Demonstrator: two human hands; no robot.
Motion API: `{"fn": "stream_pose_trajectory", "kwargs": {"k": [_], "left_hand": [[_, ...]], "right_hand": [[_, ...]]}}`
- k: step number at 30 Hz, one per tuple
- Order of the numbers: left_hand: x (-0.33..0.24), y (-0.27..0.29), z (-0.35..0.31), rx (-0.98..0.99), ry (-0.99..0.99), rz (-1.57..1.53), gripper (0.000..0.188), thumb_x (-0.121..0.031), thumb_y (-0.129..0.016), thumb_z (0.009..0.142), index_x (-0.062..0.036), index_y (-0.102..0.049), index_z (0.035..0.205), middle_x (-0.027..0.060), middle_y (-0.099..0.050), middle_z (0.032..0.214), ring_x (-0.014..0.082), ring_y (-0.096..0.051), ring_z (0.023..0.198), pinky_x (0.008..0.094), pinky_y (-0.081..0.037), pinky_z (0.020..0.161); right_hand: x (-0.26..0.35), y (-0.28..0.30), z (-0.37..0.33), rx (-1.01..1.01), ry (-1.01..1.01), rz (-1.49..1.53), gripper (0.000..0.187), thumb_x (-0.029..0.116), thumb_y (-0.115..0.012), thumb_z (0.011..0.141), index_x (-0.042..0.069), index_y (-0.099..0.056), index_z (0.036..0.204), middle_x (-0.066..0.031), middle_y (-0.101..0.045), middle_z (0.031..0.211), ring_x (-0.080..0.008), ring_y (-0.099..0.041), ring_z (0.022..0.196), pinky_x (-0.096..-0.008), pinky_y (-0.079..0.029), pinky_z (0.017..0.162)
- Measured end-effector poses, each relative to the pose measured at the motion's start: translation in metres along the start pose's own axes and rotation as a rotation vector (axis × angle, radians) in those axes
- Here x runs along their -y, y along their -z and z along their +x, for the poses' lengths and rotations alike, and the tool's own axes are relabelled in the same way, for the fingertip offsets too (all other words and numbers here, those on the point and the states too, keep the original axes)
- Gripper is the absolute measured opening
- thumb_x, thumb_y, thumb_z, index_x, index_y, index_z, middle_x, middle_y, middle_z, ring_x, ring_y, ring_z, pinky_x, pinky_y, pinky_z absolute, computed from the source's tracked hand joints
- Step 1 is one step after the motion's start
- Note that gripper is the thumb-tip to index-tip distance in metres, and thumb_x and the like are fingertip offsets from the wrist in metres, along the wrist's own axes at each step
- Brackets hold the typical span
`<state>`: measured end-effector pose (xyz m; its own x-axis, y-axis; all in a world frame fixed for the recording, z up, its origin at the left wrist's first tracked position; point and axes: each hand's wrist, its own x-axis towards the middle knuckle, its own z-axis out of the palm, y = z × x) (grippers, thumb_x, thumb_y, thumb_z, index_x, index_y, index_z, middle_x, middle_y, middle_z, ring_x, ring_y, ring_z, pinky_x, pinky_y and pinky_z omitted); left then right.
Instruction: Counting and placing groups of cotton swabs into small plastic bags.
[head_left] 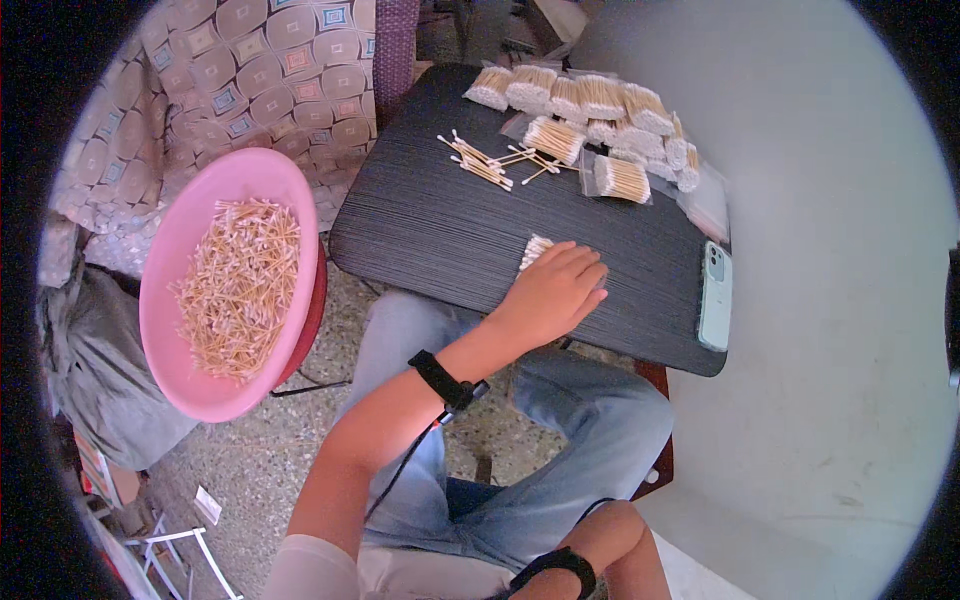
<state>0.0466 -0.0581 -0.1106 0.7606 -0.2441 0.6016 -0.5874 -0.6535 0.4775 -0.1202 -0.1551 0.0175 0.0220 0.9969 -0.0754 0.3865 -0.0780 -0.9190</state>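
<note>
My left hand [555, 288] rests palm down on the dark table, its fingers together and curved over a small bundle of cotton swabs [535, 250]. White tips of the bundle stick out past the knuckles; the rest lies hidden under the palm. Farther back on the table are loose cotton swabs [480, 163] in a scattered group. Beside them sit packed bags of cotton swabs [600, 98], stacked along the far right edge, with one bag [622, 180] lying nearer. Of my right arm, the forearm and a black wristband show at the lower edge; the hand is out of view.
The black table [420, 215] stands against a pale wall [820, 300]. A light green phone [715, 297] lies at its right edge, near flat clear bags [708, 200]. To the left, a big pink basin [165, 290] holds a heap of loose swabs. Patterned cloth [260, 80] hangs behind.
</note>
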Motion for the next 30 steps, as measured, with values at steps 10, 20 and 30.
{"fn": "stream_pose_trajectory", "kwargs": {"k": [10, 20, 30], "left_hand": [[-0.003, -0.004, 0.0, -0.014, 0.01, 0.028, 0.029, -0.02, -0.057, 0.083, -0.0004, -0.057, 0.105, 0.0149, -0.057, 0.113, 0.0288, -0.051, 0.111, 0.0414, -0.036, 0.099], [0.03, -0.02, 0.006, -0.16, -0.044, 0.44, 0.035, -0.016, -0.053, 0.076, -0.0032, -0.058, 0.109, 0.0098, -0.054, 0.119, 0.0243, -0.043, 0.12, 0.042, -0.021, 0.109], [0.027, 0.037, 0.02, -0.141, 0.328, 0.074, 0.044, -0.02, -0.062, 0.066, -0.0031, -0.057, 0.106, 0.0133, -0.055, 0.114, 0.0289, -0.044, 0.117, 0.0463, -0.023, 0.108]], "right_hand": [[0.004, 0.028, -0.006, 0.224, -0.3, -0.256, 0.018, 0.018, -0.056, 0.079, 0.008, -0.062, 0.093, -0.014, -0.063, 0.076, -0.0326, -0.061, 0.071, -0.0421, -0.05, 0.065], [-0.098, 0.184, 0.032, -0.879, -0.168, -0.635, 0.019, 0.005, -0.053, 0.079, 0.004, -0.061, 0.096, -0.0158, -0.062, 0.093, -0.0343, -0.058, 0.089, -0.0424, -0.046, 0.076], [-0.194, 0.252, 0.051, -0.749, -0.533, -1.257, 0.014, 0.007, -0.053, 0.077, 0.006, -0.065, 0.084, -0.0128, -0.064, 0.086, -0.0295, -0.062, 0.085, -0.0398, -0.052, 0.068]]}}
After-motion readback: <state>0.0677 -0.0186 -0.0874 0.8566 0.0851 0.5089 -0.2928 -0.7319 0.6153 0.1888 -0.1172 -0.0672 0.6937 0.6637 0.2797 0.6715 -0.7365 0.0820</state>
